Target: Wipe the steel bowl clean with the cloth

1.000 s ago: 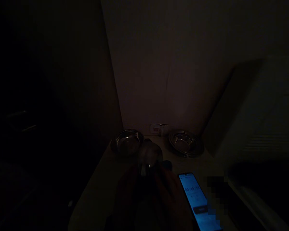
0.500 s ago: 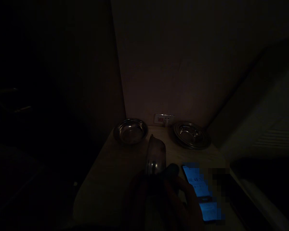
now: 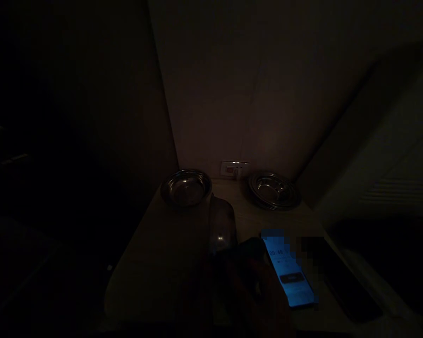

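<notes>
A metal bowl [image 3: 222, 223] is tilted up on its side above the tabletop, its rounded outer side facing right. At its lower edge is my left hand [image 3: 196, 286], closed on the bowl, though its fingers are mostly lost in the dark. My right hand [image 3: 264, 291] grips a dark bunched cloth [image 3: 248, 246] and presses it against the bowl's lower outer side. Poor light hides the bowl's bottom part.
On the light table [image 3: 144, 253] a shallow metal bowl [image 3: 186, 188] stands at the back left and stacked metal plates [image 3: 273, 190] at the back right. A lit phone [image 3: 291, 274] lies right of my hand, beside a dark flat object [image 3: 352, 284]. Behind is a wall socket [image 3: 234, 169].
The view has shifted slightly, so everything sits a little further left and up. My right hand has turned with the cloth, its fingers now less spread. The bowl stays held and tilted.
</notes>
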A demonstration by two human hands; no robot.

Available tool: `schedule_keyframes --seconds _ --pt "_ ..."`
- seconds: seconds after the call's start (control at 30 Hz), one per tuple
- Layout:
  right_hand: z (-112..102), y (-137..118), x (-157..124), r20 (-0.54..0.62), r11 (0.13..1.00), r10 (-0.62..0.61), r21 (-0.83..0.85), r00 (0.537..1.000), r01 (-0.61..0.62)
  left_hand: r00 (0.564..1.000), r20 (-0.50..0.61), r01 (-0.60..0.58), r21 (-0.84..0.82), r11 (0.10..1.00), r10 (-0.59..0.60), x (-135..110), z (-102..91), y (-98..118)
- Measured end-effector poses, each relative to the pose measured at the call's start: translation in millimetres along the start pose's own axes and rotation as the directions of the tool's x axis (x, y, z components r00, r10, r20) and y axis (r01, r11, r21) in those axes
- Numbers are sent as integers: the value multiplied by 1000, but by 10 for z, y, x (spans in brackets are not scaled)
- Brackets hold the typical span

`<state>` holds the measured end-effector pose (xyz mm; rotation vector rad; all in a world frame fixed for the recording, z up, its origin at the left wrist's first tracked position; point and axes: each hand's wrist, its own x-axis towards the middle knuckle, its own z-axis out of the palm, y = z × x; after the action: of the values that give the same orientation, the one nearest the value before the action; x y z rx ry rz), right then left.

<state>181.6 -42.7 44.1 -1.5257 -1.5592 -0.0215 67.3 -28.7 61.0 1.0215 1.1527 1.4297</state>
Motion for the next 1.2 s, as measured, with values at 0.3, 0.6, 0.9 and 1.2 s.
schedule_keyframes --seconds 0.3,0.6,0.9,1.2 --pt "-238 -159 469 77 903 -398 -139 914 405 1000 20 14 4 1000 -14 30 13 3" --pt "-249 -185 552 148 920 -369 -84 918 383 1000 21 8 -17 1000 -8 92 2 -11" --pt "-294 -260 667 156 822 -526 -159 836 547 999 48 14 -11 1000 -13 93 -49 -20" --pt "-384 -304 776 197 784 -579 -133 791 607 998 54 11 -6 1000 -11 80 -84 -31"
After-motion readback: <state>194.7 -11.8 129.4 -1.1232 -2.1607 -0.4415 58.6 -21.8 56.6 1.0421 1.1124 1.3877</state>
